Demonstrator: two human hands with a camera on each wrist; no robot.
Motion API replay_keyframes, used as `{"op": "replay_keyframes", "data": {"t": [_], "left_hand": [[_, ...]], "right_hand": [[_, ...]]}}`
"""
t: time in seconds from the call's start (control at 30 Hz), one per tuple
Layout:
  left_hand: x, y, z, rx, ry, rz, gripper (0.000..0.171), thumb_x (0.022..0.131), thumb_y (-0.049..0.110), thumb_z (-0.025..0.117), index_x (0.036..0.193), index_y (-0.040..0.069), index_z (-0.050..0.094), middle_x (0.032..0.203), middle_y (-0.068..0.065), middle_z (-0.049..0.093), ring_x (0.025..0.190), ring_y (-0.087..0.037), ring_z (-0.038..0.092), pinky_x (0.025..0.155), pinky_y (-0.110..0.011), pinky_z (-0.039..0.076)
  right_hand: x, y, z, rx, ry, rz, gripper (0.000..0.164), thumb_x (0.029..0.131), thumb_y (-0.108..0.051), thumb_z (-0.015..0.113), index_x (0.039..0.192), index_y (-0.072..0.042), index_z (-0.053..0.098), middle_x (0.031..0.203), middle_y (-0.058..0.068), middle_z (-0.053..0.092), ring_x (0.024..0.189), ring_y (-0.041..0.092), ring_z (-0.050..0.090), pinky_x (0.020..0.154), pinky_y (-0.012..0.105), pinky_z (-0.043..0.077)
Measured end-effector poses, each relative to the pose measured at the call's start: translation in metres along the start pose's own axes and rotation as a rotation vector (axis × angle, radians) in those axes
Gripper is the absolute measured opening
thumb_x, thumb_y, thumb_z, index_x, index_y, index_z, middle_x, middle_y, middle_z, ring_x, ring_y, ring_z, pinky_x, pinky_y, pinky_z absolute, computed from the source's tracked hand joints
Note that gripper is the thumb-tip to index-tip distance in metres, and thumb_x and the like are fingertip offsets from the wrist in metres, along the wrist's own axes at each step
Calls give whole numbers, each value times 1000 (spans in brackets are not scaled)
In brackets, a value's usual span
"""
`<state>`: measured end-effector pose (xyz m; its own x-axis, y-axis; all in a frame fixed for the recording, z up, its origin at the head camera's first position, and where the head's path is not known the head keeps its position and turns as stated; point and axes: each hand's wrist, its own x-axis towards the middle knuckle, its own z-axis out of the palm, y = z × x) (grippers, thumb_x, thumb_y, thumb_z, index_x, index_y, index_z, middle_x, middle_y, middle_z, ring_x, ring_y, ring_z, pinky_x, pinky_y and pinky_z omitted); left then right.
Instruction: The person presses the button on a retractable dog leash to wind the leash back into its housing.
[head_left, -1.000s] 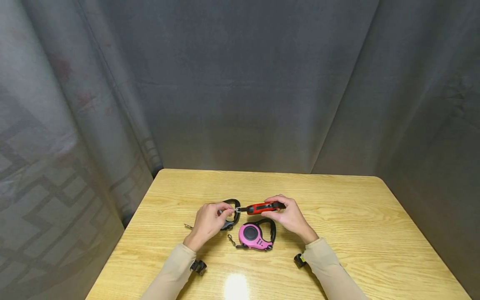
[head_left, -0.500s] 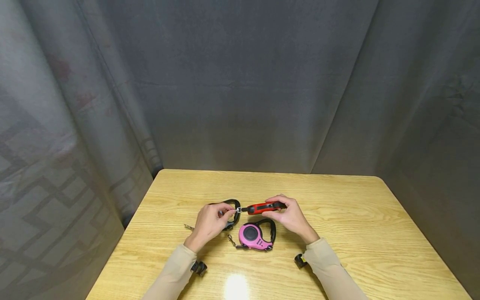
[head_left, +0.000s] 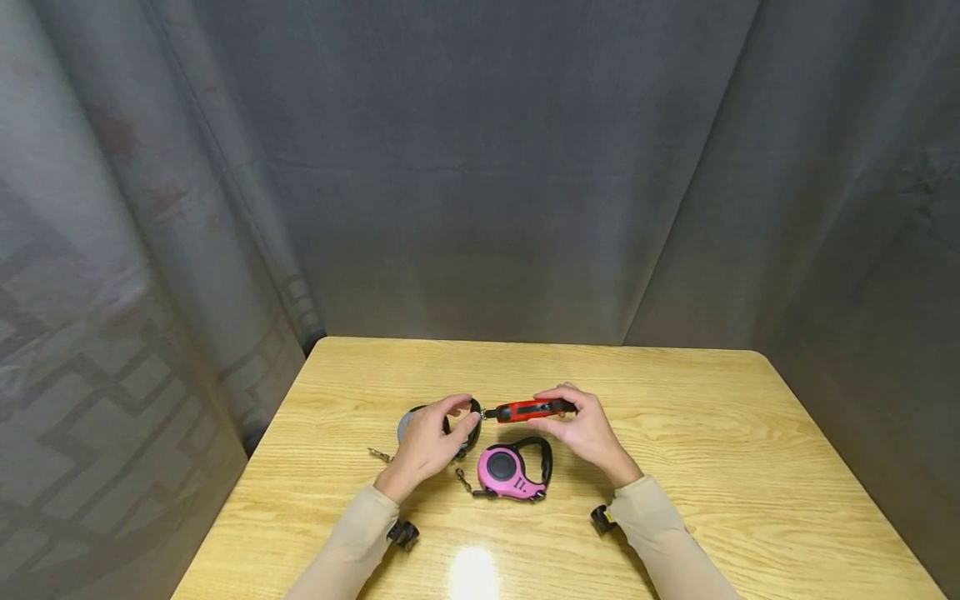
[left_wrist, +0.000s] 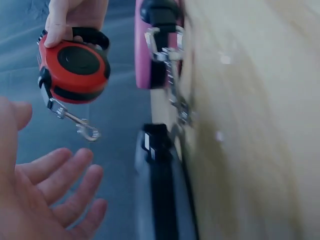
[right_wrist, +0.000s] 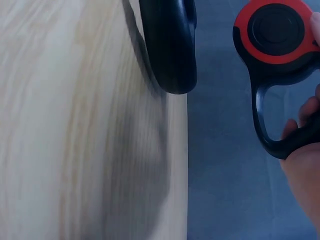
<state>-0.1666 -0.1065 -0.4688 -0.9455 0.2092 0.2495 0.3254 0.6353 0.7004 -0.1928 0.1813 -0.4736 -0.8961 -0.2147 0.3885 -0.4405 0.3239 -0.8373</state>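
My right hand (head_left: 585,427) grips the black handle of a red and black retractable dog leash (head_left: 523,410), held up over the table and seen edge-on from the head. In the right wrist view the red leash (right_wrist: 280,57) shows its round black centre and loop handle. Its metal snap hook (left_wrist: 75,120) hangs free in the left wrist view. Beside the hook my left hand (head_left: 429,437) has its fingers spread and holds nothing. Under that hand lies a grey-blue retractable leash (head_left: 406,423), partly hidden. A pink retractable leash (head_left: 501,467) lies between the hands, nearer the body.
A wooden table (head_left: 712,450) carries the leashes, with grey curtains (head_left: 480,208) behind and at both sides. The pink leash's snap hook (head_left: 461,476) points left. Another snap hook (head_left: 379,455) sticks out left of the left wrist.
My left hand has let go of the red leash's snap hook, spreading its fingers and shifting slightly right. The right hand still holds the red leash, slightly higher in view.
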Motion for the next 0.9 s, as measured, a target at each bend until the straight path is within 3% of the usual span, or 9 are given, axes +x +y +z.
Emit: {"op": "replay_keyframes", "data": {"t": [0.13, 0.27, 0.47, 0.63, 0.9], "left_hand": [[5, 7, 0, -85, -70, -35, 57, 106, 53, 61, 148, 15, 62, 130, -4, 75, 120, -25, 71, 100, -51, 56], [10, 14, 0, -180, -171, -79, 60, 105, 50, 64, 150, 11, 59, 125, -3, 76, 111, -22, 74, 97, -47, 58], [17, 22, -1, -277, -274, -128, 68, 102, 50, 69, 150, 4, 58, 132, -12, 74, 115, -26, 73, 98, -47, 58], [20, 24, 1, -316, -312, -150, 77, 99, 56, 70, 150, 0, 57, 134, -17, 73, 121, -28, 72, 99, -45, 59], [22, 24, 5, -373, -321, -144, 71, 98, 49, 74, 145, -2, 62, 137, -21, 71, 124, -32, 71, 92, -34, 60]], "right_hand": [[0, -4, 1, -23, -14, -44, 42, 74, -13, 99, 111, -5, 82, 93, -2, 74, 84, 11, 56, 78, 26, 46], [-1, -8, 1, -35, -10, -85, 40, 73, -14, 100, 109, -9, 83, 89, -4, 72, 83, 10, 55, 76, 26, 46], [-2, -11, 2, -38, -1, -177, 38, 73, -13, 99, 107, -17, 84, 90, -4, 74, 86, 8, 59, 78, 25, 49], [-1, -13, 4, -35, 3, -261, 39, 72, -9, 99, 107, -15, 84, 91, -2, 75, 87, 9, 61, 79, 24, 50], [-1, -11, 8, -25, -11, -329, 41, 71, -6, 99, 108, -14, 84, 91, -3, 76, 88, 10, 62, 80, 24, 50]]}}
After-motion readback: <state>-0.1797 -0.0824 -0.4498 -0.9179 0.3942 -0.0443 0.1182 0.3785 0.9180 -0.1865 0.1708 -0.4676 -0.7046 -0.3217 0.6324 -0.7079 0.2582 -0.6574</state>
